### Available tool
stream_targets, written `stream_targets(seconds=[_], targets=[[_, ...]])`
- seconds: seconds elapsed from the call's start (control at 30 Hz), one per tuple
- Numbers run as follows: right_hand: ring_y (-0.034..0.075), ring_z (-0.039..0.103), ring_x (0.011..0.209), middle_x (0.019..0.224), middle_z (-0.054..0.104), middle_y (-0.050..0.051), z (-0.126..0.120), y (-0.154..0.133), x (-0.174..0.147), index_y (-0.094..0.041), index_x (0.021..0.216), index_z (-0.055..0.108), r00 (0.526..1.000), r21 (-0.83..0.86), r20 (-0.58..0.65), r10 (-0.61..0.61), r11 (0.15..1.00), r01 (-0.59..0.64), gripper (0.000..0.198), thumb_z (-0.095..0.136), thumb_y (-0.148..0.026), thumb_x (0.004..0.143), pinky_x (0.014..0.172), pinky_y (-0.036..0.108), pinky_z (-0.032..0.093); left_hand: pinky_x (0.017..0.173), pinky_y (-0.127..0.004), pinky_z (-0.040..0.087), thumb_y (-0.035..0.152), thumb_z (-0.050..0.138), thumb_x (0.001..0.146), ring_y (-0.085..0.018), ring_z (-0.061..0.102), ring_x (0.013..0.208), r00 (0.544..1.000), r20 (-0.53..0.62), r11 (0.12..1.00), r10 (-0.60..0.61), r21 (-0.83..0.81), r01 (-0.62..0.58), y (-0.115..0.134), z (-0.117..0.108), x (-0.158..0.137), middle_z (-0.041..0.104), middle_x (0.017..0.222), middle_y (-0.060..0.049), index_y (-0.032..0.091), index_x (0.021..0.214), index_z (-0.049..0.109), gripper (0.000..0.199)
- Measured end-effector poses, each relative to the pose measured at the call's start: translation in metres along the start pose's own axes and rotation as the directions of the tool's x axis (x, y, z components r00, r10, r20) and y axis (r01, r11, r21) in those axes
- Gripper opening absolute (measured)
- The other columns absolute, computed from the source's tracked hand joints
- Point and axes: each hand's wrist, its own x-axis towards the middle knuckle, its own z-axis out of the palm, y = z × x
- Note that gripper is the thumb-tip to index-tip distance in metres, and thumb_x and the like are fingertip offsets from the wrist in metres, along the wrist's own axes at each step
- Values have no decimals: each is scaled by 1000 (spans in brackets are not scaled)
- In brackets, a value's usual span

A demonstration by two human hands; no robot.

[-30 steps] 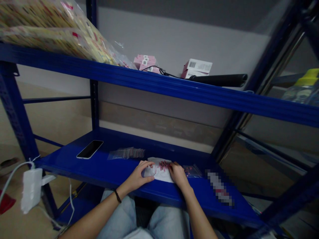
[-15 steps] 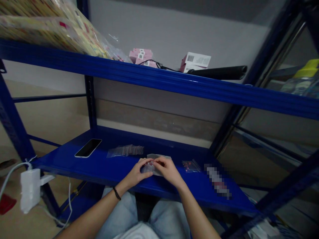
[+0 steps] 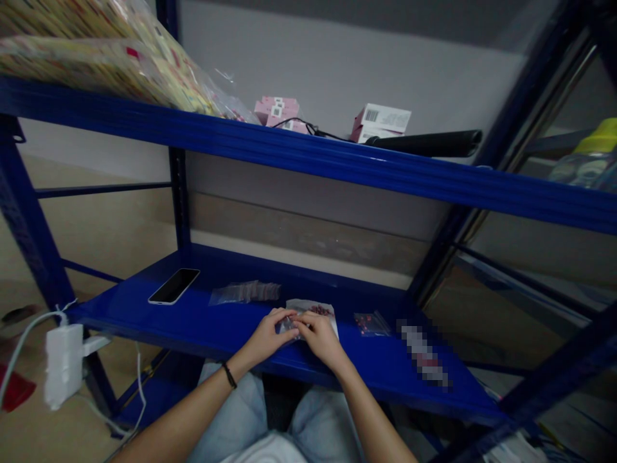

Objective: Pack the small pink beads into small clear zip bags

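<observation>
My left hand is closed on a small clear plastic bag, gripped between thumb and fingers. Close against it, my right hand has its fingers pinched together at the bag's upper part. What those fingertips hold is hidden. Behind and under my right hand lies a whitish sheet or open bag with a heap of small dark red pieces on it. To the right rests a clear zip bag with a few red pieces inside. A row of overlapping clear bags lies to the left.
A phone lies at the left of the blue shelf. A blurred-out item is at the right. Overhead, the upper shelf's beam carries pink boxes, a black tube and large packed bags.
My right hand has shifted slightly left and down toward the bag in my left hand, uncovering more of the red pieces. The camera view has moved slightly.
</observation>
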Motion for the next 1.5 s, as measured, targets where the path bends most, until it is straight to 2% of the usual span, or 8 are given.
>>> stream_targets(seconds=[0.17,0.33,0.63,0.93,1.07,1.2,1.33,1.5], targets=[[20,65,102,111,72,6,3,4,2,-21,112,73,999,75,19,45,996,-46,35,48,-14,88,93,32,48,100,-40,42,29,83,71,-27,55,112,999,7,997,53,48,-53,-4,0,1,64,117,-8,21,127,62,60],[19,63,109,117,69,5,-12,-1,2,-23,113,72,992,125,123,-15,992,-1,47,43,-4,81,100,33,45,98,-39,43,31,80,75,-26,57,110,999,-17,999,34,-7,-34,-5,0,2,65,113,-8,22,121,66,49],[18,62,93,97,69,4,-29,-32,-10,-21,94,73,979,-15,178,-103,994,107,19,55,-16,90,86,28,47,103,-42,42,35,86,67,-30,60,115,978,197,875,-62,-461,149,-4,5,0,68,120,-12,16,120,67,60],[16,60,90,97,63,3,-32,-36,-11,-22,93,72,965,-29,223,-136,989,146,16,59,-15,89,81,26,46,94,-38,45,40,82,73,-28,63,105,948,300,838,-106,-486,248,12,2,-5,71,112,-10,15,119,68,54],[16,61,87,90,64,2,-30,-35,-8,-21,87,71,979,-4,163,-119,993,121,12,60,-22,92,79,25,46,92,-35,43,48,79,75,-26,61,103,955,291,826,-49,-525,203,17,-1,-4,70,110,-10,14,115,70,53],[16,61,84,88,65,2,-29,-37,-9,-22,88,71,983,-21,123,-134,990,138,15,59,-27,94,78,26,46,76,-29,43,57,70,80,-20,59,83,953,286,858,-104,-459,231,25,-5,-7,69,96,-8,13,112,71,55],[16,61,88,94,65,4,-31,-41,-12,-22,94,71,973,-24,149,-176,983,181,16,56,-26,95,80,27,46,64,-24,39,54,70,81,-14,53,71,956,280,859,-92,-464,219,28,-6,-9,66,87,-5,14,109,72,49],[16,60,92,97,64,3,-36,-43,-11,-23,98,71,965,13,182,-188,982,189,18,54,-23,95,84,26,46,43,-20,26,51,65,87,-4,30,42,925,330,842,-187,-432,324,17,-4,-9,62,80,0,18,123,63,49]])
